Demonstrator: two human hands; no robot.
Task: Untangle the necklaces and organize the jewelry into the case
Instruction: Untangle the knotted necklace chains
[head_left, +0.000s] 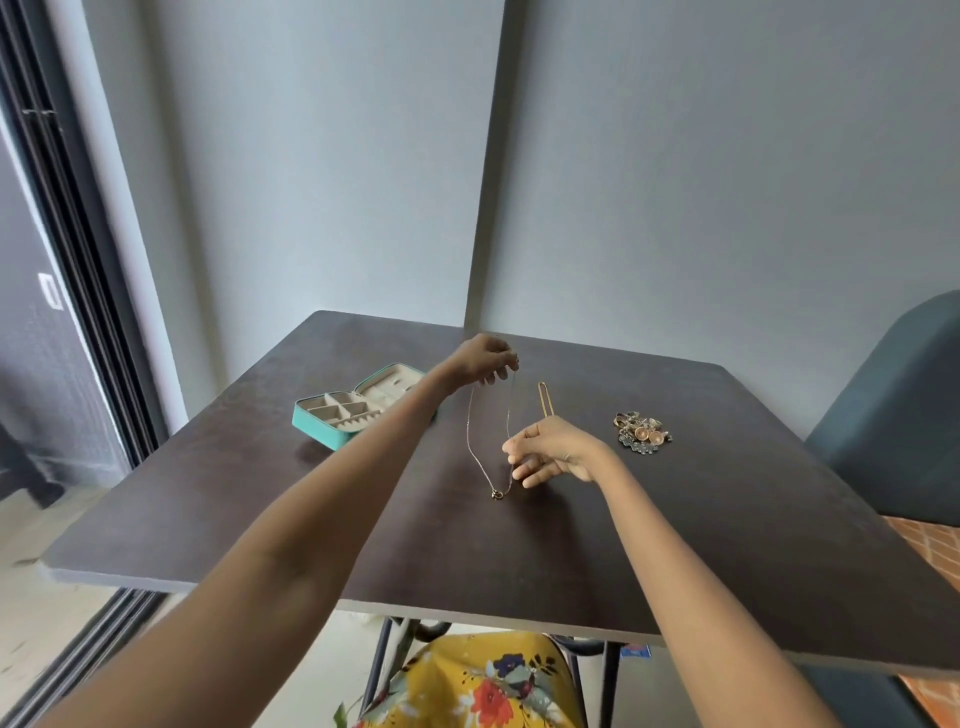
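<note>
From the head view no lettering is readable. The left hand (483, 358) pinches the top of a thin necklace (470, 441), lifted above the dark table (260, 519). The right hand (550, 451) pinches its other strand lower down, apparently also holding a gold hairpin (545, 399). The pendant (497, 494) dangles near the tabletop. The open teal case (332, 415) sits left, the jewelry pile (641, 432) right.

Both forearms are bare from the elbow down, with no sleeve, watch or bracelet showing on either. The left hand (480, 358) has what looks like a dark ring on one finger, too small to make out clearly. The right hand (553, 451) shows bare fingers and short nails. Below the near table edge, the lap is covered in a mustard-yellow garment (483, 680) printed with large flowers: a red-orange bloom, a dark blue one, pale grey-green leaves and black sprigs
</note>
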